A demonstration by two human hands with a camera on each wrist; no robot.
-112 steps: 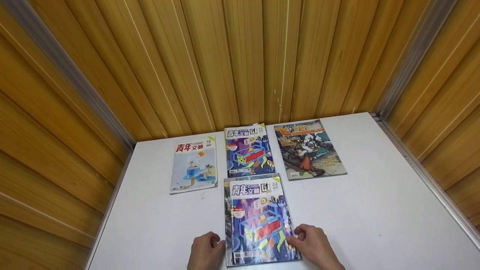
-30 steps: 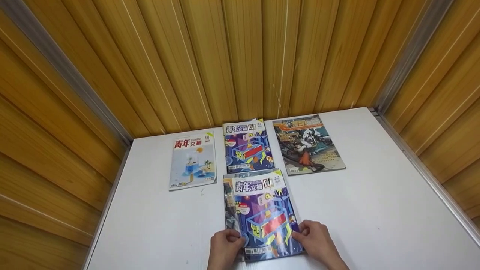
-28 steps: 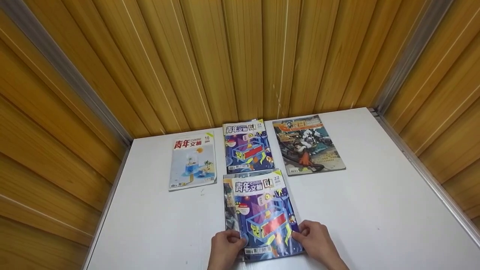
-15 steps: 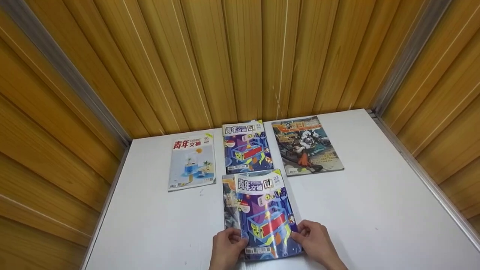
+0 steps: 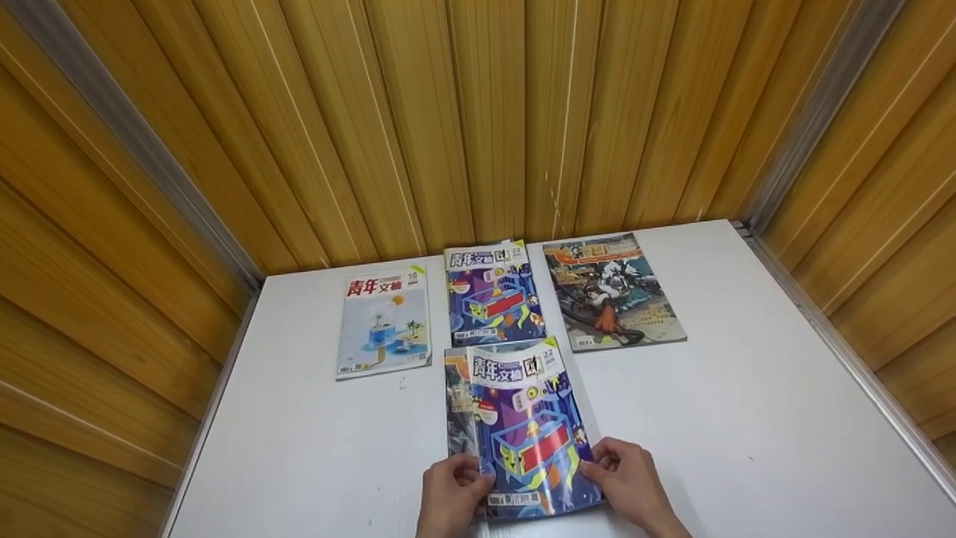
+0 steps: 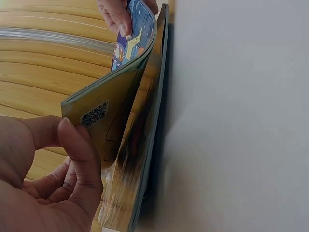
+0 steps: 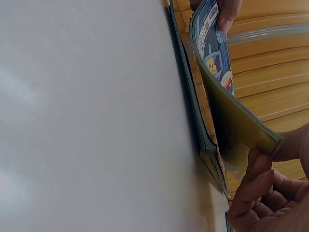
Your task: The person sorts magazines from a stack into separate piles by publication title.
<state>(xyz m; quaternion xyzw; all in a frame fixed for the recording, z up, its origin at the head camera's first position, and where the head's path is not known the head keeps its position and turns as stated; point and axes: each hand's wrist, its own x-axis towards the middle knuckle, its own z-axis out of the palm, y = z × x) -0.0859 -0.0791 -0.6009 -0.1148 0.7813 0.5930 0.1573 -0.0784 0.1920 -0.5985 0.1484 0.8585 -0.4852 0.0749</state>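
A purple-blue magazine (image 5: 534, 426) with a white title band lies over a grey-and-orange magazine (image 5: 458, 418), whose left strip shows. My left hand (image 5: 452, 493) pinches the lower left edge of the purple one between thumb and fingers. At its lower right edge, my right hand (image 5: 627, 478) pinches it likewise. Both wrist views show this magazine bent, its sides raised off the one beneath. A QR code (image 6: 94, 114) shows on its back cover near the left hand (image 6: 58, 169). In the right wrist view the right hand (image 7: 275, 188) grips a corner.
Along the back of the white table (image 5: 747, 418) lie a pale magazine with a beach picture (image 5: 385, 329), a second purple one (image 5: 497, 299) and a dark comic-style one (image 5: 614, 295). Wood-patterned panels (image 5: 485, 119) enclose the back and sides.
Since the oldest frame, my left hand has moved right and taken hold of the purple magazine's left edge. The magazine has shifted right, baring more of the one below. The last half second shows little change.
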